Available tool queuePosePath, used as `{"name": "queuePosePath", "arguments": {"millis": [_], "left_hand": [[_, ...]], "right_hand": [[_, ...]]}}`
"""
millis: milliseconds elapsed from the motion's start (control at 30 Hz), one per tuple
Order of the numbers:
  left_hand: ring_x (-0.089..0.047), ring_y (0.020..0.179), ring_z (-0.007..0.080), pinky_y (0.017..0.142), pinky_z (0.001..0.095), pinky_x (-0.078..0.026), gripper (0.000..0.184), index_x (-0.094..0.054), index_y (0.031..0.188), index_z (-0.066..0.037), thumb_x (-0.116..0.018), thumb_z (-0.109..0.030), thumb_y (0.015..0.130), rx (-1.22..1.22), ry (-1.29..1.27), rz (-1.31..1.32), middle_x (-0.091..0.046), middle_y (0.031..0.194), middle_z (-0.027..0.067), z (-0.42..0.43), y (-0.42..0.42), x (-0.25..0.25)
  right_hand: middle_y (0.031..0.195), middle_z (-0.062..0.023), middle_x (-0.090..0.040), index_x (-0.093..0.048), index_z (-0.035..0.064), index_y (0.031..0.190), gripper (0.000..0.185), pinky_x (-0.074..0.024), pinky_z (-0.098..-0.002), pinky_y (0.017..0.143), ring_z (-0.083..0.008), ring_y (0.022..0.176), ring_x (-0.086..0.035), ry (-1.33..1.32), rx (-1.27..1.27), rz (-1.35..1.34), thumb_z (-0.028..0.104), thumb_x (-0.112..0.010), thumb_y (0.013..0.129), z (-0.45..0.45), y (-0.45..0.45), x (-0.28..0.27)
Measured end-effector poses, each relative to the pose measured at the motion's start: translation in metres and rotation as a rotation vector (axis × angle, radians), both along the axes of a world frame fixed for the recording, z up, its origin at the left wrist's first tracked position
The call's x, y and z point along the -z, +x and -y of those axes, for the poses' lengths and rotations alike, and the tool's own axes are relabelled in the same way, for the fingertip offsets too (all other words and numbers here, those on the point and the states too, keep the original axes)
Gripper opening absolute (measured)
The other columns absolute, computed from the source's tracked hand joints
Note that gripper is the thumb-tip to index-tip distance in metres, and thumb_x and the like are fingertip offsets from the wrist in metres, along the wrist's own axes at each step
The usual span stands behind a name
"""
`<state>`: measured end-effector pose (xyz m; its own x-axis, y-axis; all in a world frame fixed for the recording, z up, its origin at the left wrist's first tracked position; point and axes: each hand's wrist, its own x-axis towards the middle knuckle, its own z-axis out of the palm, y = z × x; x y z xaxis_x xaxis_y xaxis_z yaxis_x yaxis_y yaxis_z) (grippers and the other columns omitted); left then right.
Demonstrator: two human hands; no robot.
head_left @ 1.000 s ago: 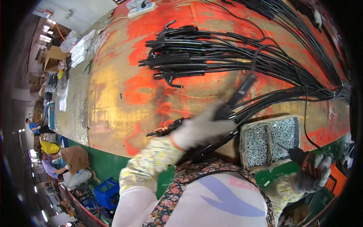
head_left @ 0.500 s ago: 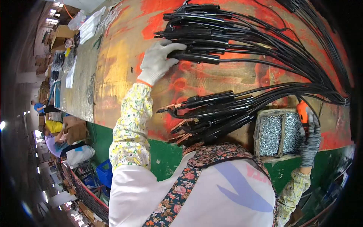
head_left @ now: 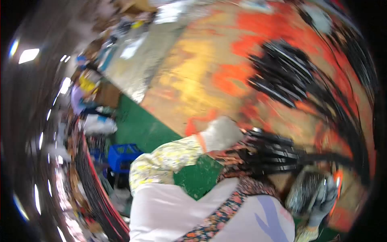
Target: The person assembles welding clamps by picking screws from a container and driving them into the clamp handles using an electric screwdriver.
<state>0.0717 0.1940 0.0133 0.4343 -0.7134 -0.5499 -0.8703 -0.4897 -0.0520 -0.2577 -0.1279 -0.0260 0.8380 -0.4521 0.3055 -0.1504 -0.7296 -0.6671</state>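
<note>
My left hand (head_left: 223, 134), in a white glove, is at the copper-coloured jaw ends of the nearer bundle of black-handled cable clamps (head_left: 274, 155). Its fingers are smeared by motion, so whether they grip a clamp is unclear. At the lower right, my right hand (head_left: 325, 195), in a grey glove, is closed around an orange tool (head_left: 338, 183) whose working end I cannot make out. Beside that hand is the box of small silver screws (head_left: 300, 191), blurred. The farther bundle of black clamps (head_left: 282, 72) lies up the table.
Black cables (head_left: 350, 133) run down the right side of the paint-stained table (head_left: 181, 80). A blue plastic stool or crate (head_left: 123, 157) stands on the green floor (head_left: 139, 117). Other people (head_left: 82, 94) are near cardboard boxes at the far left.
My left hand has left the farther clamps and come back to the nearer bundle. The head view has swung, shifting the table rightward and blurring it. My right hand stays by the screw box.
</note>
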Motion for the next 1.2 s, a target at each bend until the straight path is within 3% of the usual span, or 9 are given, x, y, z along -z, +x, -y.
{"name": "queuePosePath", "arguments": {"millis": [100,167,433,667,800,900,1100,1167,1200], "left_hand": [[-0.066,0.077,0.03,0.062,0.0436,-0.052,0.009,-0.067,0.08,-0.019,-0.064,-0.024,0.074,-0.048,-0.21,0.027,-0.064,0.076,0.0067,-0.012,0.026,-0.01],[-0.065,0.078,0.0304,0.063,0.0443,-0.052,0.01,-0.067,0.081,-0.019,-0.064,-0.025,0.073,-0.022,-0.29,0.045,-0.064,0.077,0.0069,-0.011,0.034,-0.017],[-0.063,0.078,0.032,0.068,0.0458,-0.051,0.021,-0.062,0.092,-0.021,-0.064,-0.027,0.073,0.107,-0.33,-0.031,-0.062,0.078,0.008,-0.03,0.026,0.001],[-0.067,0.073,0.0291,0.061,0.043,-0.053,0.008,-0.065,0.082,-0.018,-0.057,-0.02,0.08,0.18,-0.222,0.108,-0.064,0.073,0.0059,-0.024,0.015,0.013],[-0.066,0.072,0.0278,0.061,0.0409,-0.052,0.007,-0.066,0.081,-0.019,-0.06,-0.023,0.08,-0.05,-0.149,0.199,-0.063,0.071,0.0056,-0.001,0.017,-0.015],[-0.063,0.066,0.0266,0.056,0.041,-0.048,0.01,-0.069,0.083,-0.02,-0.065,-0.028,0.077,0.068,-0.604,0.121,-0.061,0.068,0.0041,-0.002,0.047,-0.036],[-0.057,0.061,0.0302,0.055,0.0433,-0.041,0.018,-0.065,0.083,-0.012,-0.074,-0.02,0.069,0.11,-0.851,0.059,-0.057,0.062,0.0079,0.021,0.01,-0.145],[-0.055,0.057,0.0284,0.053,0.0417,-0.04,0.019,-0.065,0.083,-0.011,-0.075,-0.015,0.067,0.128,-0.804,0.149,-0.058,0.062,0.0071,0.02,-0.007,-0.146],[-0.055,0.056,0.0278,0.053,0.0408,-0.04,0.019,-0.065,0.083,-0.011,-0.075,-0.014,0.067,0.147,-0.816,0.166,-0.058,0.063,0.0065,0.021,-0.013,-0.142]], "right_hand": [[0.122,-0.0129,-0.059,-0.056,-0.0012,0.123,0.037,-0.0361,-0.0376,0.103,-0.0264,0.116,-0.052,0.139,-0.008,-0.147,0.021,-0.056,0.094,-0.029,0.038,-0.023],[0.126,-0.0158,-0.054,-0.056,0.0005,0.124,0.034,-0.0366,-0.0375,0.103,-0.0267,0.116,-0.048,0.07,-0.308,-0.176,0.007,-0.06,0.091,-0.038,0.064,-0.059],[0.12,-0.0123,-0.06,-0.059,0.0011,0.12,0.032,-0.0386,-0.0371,0.101,-0.026,0.112,-0.054,0.291,-0.255,-0.024,0.016,-0.059,0.092,-0.052,0.053,-0.028],[0.113,-0.0137,-0.062,-0.061,0.0045,0.118,0.032,-0.0417,-0.0402,0.096,-0.0294,0.107,-0.057,0.188,-0.254,-0.036,0.019,-0.062,0.09,-0.063,0.057,-0.034],[0.112,-0.0123,-0.062,-0.061,0.0035,0.119,0.036,-0.0436,-0.038,0.094,-0.0255,0.106,-0.057,0.462,-0.203,0.026,0.022,-0.064,0.089,-0.062,0.052,-0.032],[0.107,-0.0112,-0.063,-0.06,0.0007,0.119,0.041,-0.0448,-0.0365,0.092,-0.0221,0.101,-0.058,0.64,-0.172,0.022,0.028,-0.067,0.088,-0.057,0.042,-0.033],[0.13,-0.0128,-0.053,-0.032,0.0007,0.141,0.066,-0.0428,-0.0379,0.099,-0.0235,0.114,-0.055,1.772,-0.32,0.004,0.048,-0.046,0.097,-0.078,0.133,-0.022],[0.129,-0.0089,-0.054,-0.042,0.0052,0.134,0.049,-0.0372,-0.0358,0.103,-0.0191,0.121,-0.049,1.837,-0.383,0.633,0.042,-0.038,0.101,-0.074,0.184,-0.004],[0.121,-0.0096,-0.057,-0.048,0.0066,0.128,0.04,-0.0427,-0.0348,0.097,-0.0194,0.114,-0.054,1.84,-0.094,0.768,0.035,-0.045,0.1,-0.075,0.202,-0.037]]}}
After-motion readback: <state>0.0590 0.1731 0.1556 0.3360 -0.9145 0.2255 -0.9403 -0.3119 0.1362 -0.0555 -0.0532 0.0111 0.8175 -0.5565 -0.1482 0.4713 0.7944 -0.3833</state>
